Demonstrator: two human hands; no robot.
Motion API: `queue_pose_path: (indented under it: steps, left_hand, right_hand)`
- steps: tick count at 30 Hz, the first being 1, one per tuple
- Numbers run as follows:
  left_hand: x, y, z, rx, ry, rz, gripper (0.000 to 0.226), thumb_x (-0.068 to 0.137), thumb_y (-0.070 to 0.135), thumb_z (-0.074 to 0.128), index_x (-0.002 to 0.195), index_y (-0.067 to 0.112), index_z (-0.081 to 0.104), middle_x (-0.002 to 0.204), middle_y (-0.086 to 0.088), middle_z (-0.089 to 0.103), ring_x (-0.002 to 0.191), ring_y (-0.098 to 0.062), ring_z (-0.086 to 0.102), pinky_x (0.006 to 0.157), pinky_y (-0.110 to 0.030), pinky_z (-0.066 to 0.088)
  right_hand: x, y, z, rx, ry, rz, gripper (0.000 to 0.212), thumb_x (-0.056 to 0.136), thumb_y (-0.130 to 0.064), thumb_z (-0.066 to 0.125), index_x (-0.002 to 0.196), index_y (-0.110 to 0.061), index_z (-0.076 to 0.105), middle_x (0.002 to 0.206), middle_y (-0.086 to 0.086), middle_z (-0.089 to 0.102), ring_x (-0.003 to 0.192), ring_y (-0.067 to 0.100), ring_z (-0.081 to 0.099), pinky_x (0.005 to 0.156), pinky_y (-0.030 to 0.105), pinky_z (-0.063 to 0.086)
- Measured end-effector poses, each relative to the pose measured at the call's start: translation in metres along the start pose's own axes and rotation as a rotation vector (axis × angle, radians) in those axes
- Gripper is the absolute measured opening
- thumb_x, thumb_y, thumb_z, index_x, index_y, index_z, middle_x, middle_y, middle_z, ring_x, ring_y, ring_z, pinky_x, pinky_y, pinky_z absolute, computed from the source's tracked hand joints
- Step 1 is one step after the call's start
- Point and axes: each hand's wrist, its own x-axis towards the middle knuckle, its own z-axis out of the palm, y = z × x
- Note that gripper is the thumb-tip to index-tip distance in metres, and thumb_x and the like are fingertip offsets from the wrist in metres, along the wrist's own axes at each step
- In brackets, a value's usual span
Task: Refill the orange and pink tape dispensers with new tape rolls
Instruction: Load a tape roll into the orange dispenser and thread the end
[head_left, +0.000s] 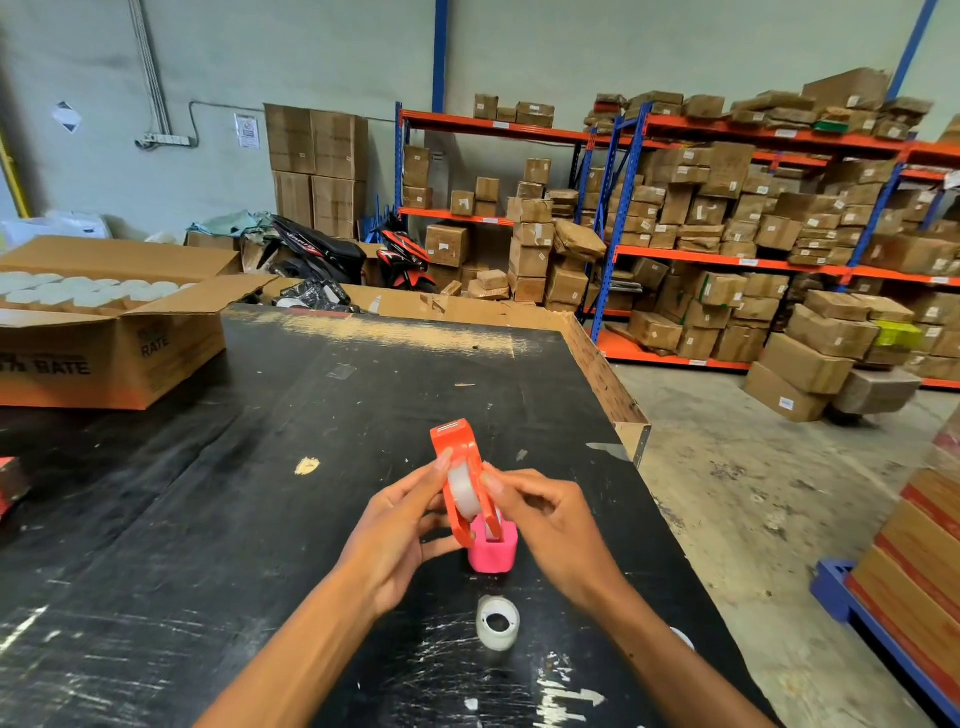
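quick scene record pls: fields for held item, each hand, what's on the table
held: orange tape dispenser, raised above table, clear roll seated in it
left hand: grips dispenser's left side
right hand: fingers on its right side
pink dispenser: on black table, under the orange one
loose tape roll: on table, nearer the person
open carton: far left

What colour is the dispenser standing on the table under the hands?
Pink dispenser; seen in the head view.

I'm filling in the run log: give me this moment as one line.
stage: loading orange dispenser | left hand + right hand: holding it | roll in dispenser: yes | pink dispenser: on table | spare roll: on table
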Motion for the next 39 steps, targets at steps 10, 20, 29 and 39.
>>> queue_pose_path:
  steps: [10,20,29,39]
  left_hand:
    - [0.000,0.010,-0.001,0.086,-0.020,0.043,0.042,0.079,0.043,0.061,0.111,0.018,0.072,0.086,-0.010,0.073,0.074,-0.020,0.062,0.063,-0.031,0.056]
    - [0.001,0.016,-0.004,0.208,-0.040,0.094,0.040,0.082,0.039,0.060,0.117,0.021,0.070,0.093,-0.013,0.075,0.074,-0.019,0.066,0.059,-0.029,0.054]
    - [0.006,0.011,0.002,0.192,0.042,0.095,0.046,0.079,0.045,0.062,0.119,0.022,0.068,0.082,-0.008,0.076,0.066,-0.015,0.069,0.057,-0.028,0.054]
    - [0.005,0.010,0.002,0.237,0.049,0.091,0.036,0.089,0.033,0.059,0.123,0.024,0.064,0.082,-0.004,0.078,0.073,-0.017,0.073,0.060,-0.025,0.055]
  right_hand:
    - [0.012,-0.005,0.005,0.020,0.036,-0.004,0.027,0.088,-0.015,0.065,0.113,-0.010,0.070,0.092,-0.003,0.072,0.089,0.004,0.070,0.078,0.019,0.054]
    - [0.019,-0.016,0.002,-0.193,0.013,-0.057,0.028,0.095,-0.032,0.052,0.106,-0.019,0.075,0.107,0.004,0.068,0.102,0.011,0.065,0.089,0.033,0.055]
    - [0.021,-0.025,-0.004,-0.290,0.032,-0.102,0.024,0.078,-0.027,0.077,0.101,-0.024,0.074,0.084,0.002,0.059,0.069,0.008,0.053,0.066,0.022,0.047]
    - [0.031,-0.032,-0.013,-0.364,-0.195,0.007,0.022,0.073,-0.013,0.081,0.092,-0.019,0.073,0.083,0.001,0.052,0.067,0.009,0.045,0.062,0.013,0.042]
